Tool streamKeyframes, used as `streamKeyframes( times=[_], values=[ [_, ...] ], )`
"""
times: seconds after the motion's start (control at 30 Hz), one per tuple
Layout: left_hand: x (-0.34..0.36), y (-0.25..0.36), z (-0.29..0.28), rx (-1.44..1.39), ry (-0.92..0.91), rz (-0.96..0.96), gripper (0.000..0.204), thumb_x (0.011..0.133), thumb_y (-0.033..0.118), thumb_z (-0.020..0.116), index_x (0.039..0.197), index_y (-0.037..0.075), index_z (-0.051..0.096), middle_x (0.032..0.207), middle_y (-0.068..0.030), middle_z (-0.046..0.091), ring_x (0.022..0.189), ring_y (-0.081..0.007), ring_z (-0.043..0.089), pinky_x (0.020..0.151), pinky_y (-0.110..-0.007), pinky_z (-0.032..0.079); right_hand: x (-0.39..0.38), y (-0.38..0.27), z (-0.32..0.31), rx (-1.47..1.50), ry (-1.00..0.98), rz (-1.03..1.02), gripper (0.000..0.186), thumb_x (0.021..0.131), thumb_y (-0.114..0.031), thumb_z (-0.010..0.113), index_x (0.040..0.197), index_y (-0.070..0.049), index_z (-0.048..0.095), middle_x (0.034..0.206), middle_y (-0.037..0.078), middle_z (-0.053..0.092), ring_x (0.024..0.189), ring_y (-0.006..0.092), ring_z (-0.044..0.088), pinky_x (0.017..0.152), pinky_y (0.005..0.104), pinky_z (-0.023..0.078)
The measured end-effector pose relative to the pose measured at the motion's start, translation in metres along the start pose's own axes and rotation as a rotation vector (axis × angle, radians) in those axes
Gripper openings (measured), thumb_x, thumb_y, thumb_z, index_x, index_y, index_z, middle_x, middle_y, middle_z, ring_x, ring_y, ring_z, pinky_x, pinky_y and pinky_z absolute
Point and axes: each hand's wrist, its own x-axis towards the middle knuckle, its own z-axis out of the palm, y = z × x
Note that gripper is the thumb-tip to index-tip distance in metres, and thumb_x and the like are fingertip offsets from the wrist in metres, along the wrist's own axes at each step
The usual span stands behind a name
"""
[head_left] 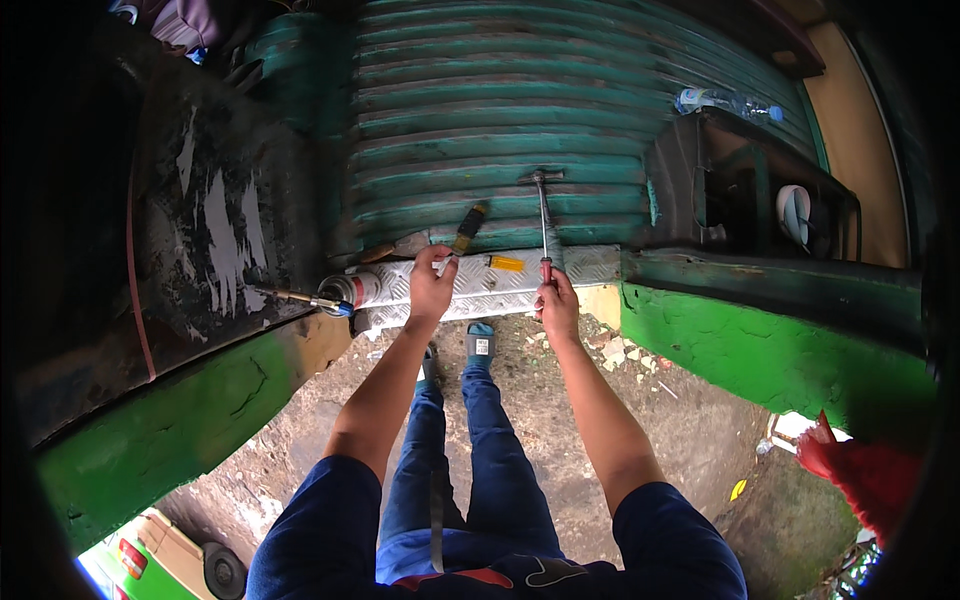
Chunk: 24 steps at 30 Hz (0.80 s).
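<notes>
My left hand (pixel 433 285) is closed in a pinch above the metal ledge. Its fingertips meet the pale lower end of a narrow black-and-yellow tool (pixel 466 230), whose exact kind I cannot make out. In my right hand (pixel 558 305) is the red handle of a hammer (pixel 544 215), fingers wrapped round it. The hammer's head points away from me, over the green ridged surface (pixel 500 130). Between my hands a yellow lighter (pixel 505 263) lies on the tread-patterned ledge (pixel 480 285).
At the ledge's left end a gas torch (pixel 300 297) is fitted to a canister (pixel 352 290). Beside it lies a wooden-handled tool (pixel 398 246). Low green walls (pixel 740 335) flank me. Far right are a plastic bottle (pixel 730 104) and a tape roll (pixel 793 212). Rubble (pixel 615 352) litters the floor.
</notes>
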Motion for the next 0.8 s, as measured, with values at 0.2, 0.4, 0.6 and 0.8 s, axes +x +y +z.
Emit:
streamKeyframes(
  times=[0.2,0.4,0.6,0.8],
  values=[
    [0.000,0.018,0.018,-0.027,-0.095,0.020,0.021,0.087,0.009,0.068,0.107,0.005,0.063,0.105,-0.0121,0.066,0.098,-0.0267,0.065,0.080,-0.035,0.049,0.010,-0.007,-0.018,0.108,-0.064,0.013,0.046,0.089,-0.002,0.055,0.135,-0.007,0.055,0.089,0.002,0.060,0.067,0.0102,0.059,0.053,0.0250,0.047],
    [-0.001,0.054,0.010,0.136,-0.105,0.359,0.026,0.084,0.003,0.067,0.110,0.006,0.064,0.115,-0.0141,0.063,0.113,-0.0333,0.059,0.097,-0.044,0.046,0.027,-0.026,-0.059,0.059,-0.135,0.034,0.019,0.085,0.000,0.058,0.103,-0.003,0.062,0.098,0.007,0.068,0.072,0.0118,0.063,0.058,0.0265,0.050],
    [-0.005,0.080,0.031,0.273,-0.429,0.605,0.028,0.084,0.001,0.064,0.112,0.006,0.067,0.117,-0.0125,0.065,0.118,-0.0335,0.059,0.106,-0.047,0.043,0.041,-0.021,-0.061,-0.029,-0.275,-0.069,0.010,0.083,0.003,0.060,0.090,0.000,0.067,0.091,0.007,0.067,0.069,0.0113,0.062,0.058,0.0259,0.049],
    [0.005,0.082,0.056,0.455,-0.834,0.308,0.023,0.092,0.017,0.059,0.112,0.008,0.068,0.106,-0.0139,0.070,0.098,-0.0345,0.066,0.090,-0.045,0.052,0.042,-0.029,-0.045,0.115,-0.304,0.000,0.031,0.086,0.002,0.065,0.114,-0.001,0.054,0.096,0.010,0.064,0.073,0.0184,0.067,0.060,0.0292,0.055]
  ],
)
